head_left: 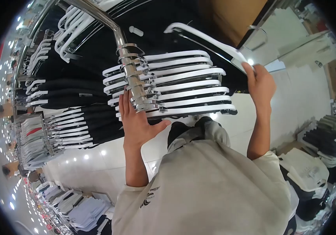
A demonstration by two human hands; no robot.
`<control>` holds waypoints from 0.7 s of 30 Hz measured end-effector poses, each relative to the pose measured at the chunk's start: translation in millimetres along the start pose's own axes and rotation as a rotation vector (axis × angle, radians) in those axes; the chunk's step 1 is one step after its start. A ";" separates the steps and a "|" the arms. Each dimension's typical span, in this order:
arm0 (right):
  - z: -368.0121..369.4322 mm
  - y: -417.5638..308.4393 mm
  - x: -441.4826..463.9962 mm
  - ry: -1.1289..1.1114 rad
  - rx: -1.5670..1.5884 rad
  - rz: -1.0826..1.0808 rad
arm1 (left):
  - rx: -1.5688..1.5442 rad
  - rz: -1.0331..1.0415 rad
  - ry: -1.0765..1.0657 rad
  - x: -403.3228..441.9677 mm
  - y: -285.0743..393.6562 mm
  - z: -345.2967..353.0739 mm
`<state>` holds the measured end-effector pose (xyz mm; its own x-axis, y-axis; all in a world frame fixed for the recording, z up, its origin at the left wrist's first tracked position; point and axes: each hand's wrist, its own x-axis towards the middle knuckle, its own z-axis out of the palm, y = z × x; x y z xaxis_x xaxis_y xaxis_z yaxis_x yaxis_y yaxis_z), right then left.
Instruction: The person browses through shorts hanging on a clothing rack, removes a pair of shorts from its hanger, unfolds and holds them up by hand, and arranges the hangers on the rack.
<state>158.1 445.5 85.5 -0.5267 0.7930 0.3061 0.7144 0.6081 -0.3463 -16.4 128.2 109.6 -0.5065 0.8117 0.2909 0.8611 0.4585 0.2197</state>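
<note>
In the head view my right hand (pixel 261 84) is closed around one end of a white clothes hanger (pixel 203 34), which is held away from the rack, its metal hook pointing up and right. Dark cloth lies along and below this hanger; whether it hangs from it I cannot tell. My left hand (pixel 135 127) lies with fingers stretched and thumb spread against the near end of a row of white hangers (pixel 187 93). Their hooks sit close together on a chrome rail (pixel 115 32). Black garments under the row are mostly hidden.
More white hangers with black garments (pixel 101 123) hang on racks to the left. Folded clothes (pixel 85 211) are stacked at the lower left, others (pixel 307 168) at the right. A brown panel (pixel 236 17) stands beyond the held hanger.
</note>
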 end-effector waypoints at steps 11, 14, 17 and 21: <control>-84.0 66.4 -129.6 0.152 -0.346 0.275 | 0.122 0.081 0.239 26.4 -31.2 28.3; -125.1 87.8 -164.6 0.243 -0.436 0.108 | 0.105 0.058 0.302 43.3 -37.6 32.6; -168.4 92.7 -213.3 0.257 -0.562 0.117 | 0.111 0.089 0.405 63.7 -50.6 44.2; -198.5 79.5 -261.2 0.327 -0.580 0.003 | 0.197 0.084 0.448 87.1 -77.0 64.1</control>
<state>443.9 279.5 154.0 -0.4226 0.6870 0.5911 0.8959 0.4152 0.1579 -123.9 186.7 58.4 -0.3676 0.6328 0.6815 0.8698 0.4932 0.0112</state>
